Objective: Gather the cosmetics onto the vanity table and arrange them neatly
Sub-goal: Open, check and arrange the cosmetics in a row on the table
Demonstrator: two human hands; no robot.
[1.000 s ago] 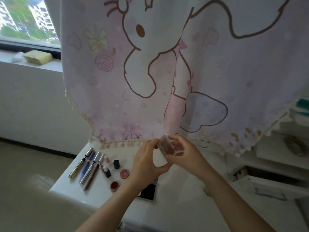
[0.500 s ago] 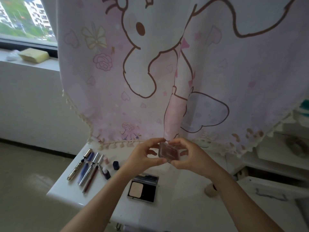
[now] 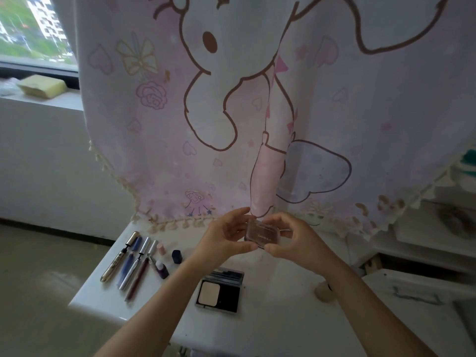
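Both hands hold a small clear-lidded pink blush compact (image 3: 261, 233) above the white vanity table (image 3: 270, 323). My left hand (image 3: 224, 237) pinches its left side between thumb and fingers. My right hand (image 3: 293, 238) pinches its right side. Below them an open powder compact (image 3: 219, 292) lies flat on the table. At the left, a gold mascara tube (image 3: 119, 256), several pens and pencils (image 3: 135, 264), a small dark bottle (image 3: 161, 270), a pale pink cap (image 3: 161, 248) and a navy cap (image 3: 177, 256) lie in a row.
A pink cartoon-print curtain (image 3: 257, 112) hangs over the back of the table. A small beige jar (image 3: 323, 292) stands at the right near my right forearm. White shelves (image 3: 425, 248) stand to the right. A yellow sponge (image 3: 42, 86) lies on the windowsill.
The blush compact has turned from edge-on to nearly flat between both hands. My left arm shifted, uncovering the powder compact and hiding the round red pots.
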